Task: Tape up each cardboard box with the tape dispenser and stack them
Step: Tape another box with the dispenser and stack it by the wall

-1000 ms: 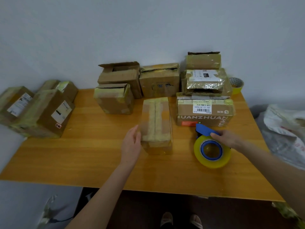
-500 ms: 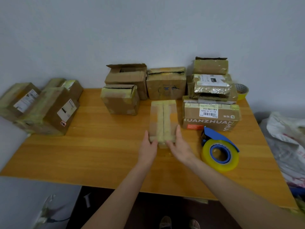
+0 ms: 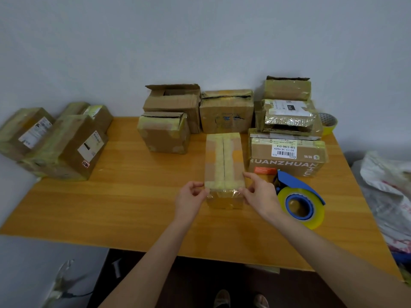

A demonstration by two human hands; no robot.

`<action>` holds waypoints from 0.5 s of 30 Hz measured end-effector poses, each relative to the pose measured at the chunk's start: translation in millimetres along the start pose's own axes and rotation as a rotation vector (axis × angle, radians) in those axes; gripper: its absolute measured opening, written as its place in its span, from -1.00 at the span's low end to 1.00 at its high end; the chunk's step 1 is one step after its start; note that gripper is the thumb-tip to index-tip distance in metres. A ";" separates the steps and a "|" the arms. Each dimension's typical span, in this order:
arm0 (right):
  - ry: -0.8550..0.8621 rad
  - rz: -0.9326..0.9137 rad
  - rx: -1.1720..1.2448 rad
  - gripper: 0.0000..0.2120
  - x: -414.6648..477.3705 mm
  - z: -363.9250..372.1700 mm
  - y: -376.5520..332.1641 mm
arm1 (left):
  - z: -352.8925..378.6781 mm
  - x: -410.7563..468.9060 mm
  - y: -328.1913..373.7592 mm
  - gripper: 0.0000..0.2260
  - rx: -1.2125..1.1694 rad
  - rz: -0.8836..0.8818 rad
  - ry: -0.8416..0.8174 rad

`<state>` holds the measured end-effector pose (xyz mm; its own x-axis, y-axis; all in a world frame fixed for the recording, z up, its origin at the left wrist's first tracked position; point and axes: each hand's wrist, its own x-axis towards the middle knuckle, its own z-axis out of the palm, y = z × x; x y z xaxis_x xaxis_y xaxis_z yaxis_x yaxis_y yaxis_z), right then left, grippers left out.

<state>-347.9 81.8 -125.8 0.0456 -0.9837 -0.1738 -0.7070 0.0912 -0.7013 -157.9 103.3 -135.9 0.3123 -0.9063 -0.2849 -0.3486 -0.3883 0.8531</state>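
Glossy orange wood-grain desk [image 3: 133, 196], pale wall. Narrow oblong cardboard box [image 3: 223, 158] at centre, top seamed, crinkly yellowed tape. My left grip [image 3: 190, 197] and right grip [image 3: 259, 194] pinch its near corners. Blue tape dispenser [image 3: 304, 188], round yellow roll, just right.

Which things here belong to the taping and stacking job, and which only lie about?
Job: narrow box, pinched by left hand and right hand; tape dispenser; other cardboard boxes.
Lying about: yellow tape roll at back right; plastic bags.
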 end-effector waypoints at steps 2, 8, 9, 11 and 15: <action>0.014 0.004 0.009 -0.48 0.8 1.5 2.2 | 0.7 0.8 -2.0 -0.85 0.032 0.042 -0.003; 0.002 -0.102 -0.319 -0.51 3.8 0.2 6.9 | 6.6 2.6 -8.0 -0.78 0.277 0.199 0.028; 0.012 -0.136 -0.405 -0.52 4.9 -1.1 6.5 | 7.8 3.9 -7.3 -0.75 0.334 0.200 0.027; 0.036 -0.179 -0.505 -0.49 9.0 -2.6 4.2 | 11.3 8.0 -3.3 -0.59 0.467 0.207 0.028; 0.023 -0.181 -0.511 -0.36 17.1 1.7 -2.0 | 19.1 16.0 11.2 -0.38 0.658 0.287 -0.008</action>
<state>-344.5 65.1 -128.6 0.1872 -0.9804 -0.0617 -0.9427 -0.1616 -0.2920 -173.6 81.3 -139.2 0.1228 -0.9879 -0.0945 -0.8771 -0.1525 0.4554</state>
